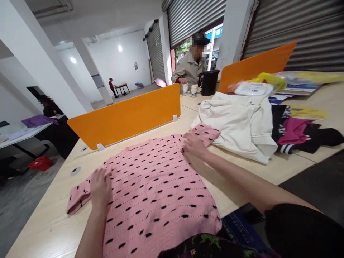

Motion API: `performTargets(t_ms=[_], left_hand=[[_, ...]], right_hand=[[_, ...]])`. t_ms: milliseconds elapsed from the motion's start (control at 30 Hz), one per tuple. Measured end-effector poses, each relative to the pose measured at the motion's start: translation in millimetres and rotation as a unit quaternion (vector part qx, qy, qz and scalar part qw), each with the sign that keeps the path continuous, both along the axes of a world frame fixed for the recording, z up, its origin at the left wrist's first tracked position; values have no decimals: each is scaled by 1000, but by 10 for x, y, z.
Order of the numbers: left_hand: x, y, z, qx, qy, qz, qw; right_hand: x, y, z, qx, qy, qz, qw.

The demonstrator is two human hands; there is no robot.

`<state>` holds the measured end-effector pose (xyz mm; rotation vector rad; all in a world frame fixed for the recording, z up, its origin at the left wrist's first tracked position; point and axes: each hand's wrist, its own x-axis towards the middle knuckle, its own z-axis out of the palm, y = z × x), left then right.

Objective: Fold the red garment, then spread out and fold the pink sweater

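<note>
A pink knit sweater (158, 190) with black dashes lies spread flat on the light wooden table (53, 222). My left hand (100, 186) presses flat on its left shoulder, beside the short left sleeve. Resting on the right shoulder, my right hand (194, 143) has its fingers pinching the fabric where the right sleeve begins. Both hands touch the sweater; neither lifts it.
A white garment (239, 123) and a pile of dark and magenta clothes (295, 134) lie to the right. Orange dividers (126, 116) stand behind the sweater. A person sits beyond with paper cups (194, 90) and a black jug (209, 82). Other people are farther left.
</note>
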<state>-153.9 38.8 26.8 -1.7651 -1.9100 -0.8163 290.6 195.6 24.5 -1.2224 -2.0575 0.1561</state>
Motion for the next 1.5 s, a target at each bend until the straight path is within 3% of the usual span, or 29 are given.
performTargets(t_ms=[67, 133, 200, 333, 433, 500, 600, 767, 867, 1000, 1100, 1200, 1367, 1500], left_hand=[[157, 92, -31, -119, 58, 3, 991], [241, 175, -95, -250, 98, 36, 963], [239, 262, -166, -313, 98, 84, 941], [130, 459, -197, -320, 94, 130, 934], [149, 557, -86, -320, 118, 137, 930], [245, 513, -9, -304, 147, 142, 931], [461, 179, -32, -280, 173, 103, 939], [700, -796, -380, -308, 169, -100, 931], [677, -1165, -494, -264, 202, -126, 935], [657, -1339, -596, -165, 259, -147, 940], [770, -1404, -688, -83, 303, -207, 926], [886, -1465, -694, -31, 312, -232, 921], [857, -1642, -657, -45, 272, -275, 921], [813, -1838, -746, -77, 226, -240, 941]], right_hand=[[-332, -58, -171, -82, -91, 22, 992], [-539, -42, -273, -152, -186, 28, 970], [-612, 63, -310, -177, -225, 31, 958], [-641, 419, -250, -176, -223, 47, 958], [-761, 575, -109, -181, -230, 43, 955], [-851, 516, -11, -179, -250, 32, 951], [-864, 157, 4, -147, -258, 55, 953], [-511, -562, -234, -138, -217, 231, 939], [-314, -748, -181, -159, -208, 230, 937], [-247, -1099, -46, -154, -177, 235, 943], [-255, -1502, -136, -112, -171, 320, 925], [-217, -1749, -239, -108, -166, 336, 921], [-1, -1842, -177, -99, -138, 349, 922], [161, -1988, -194, -104, -111, 335, 930]])
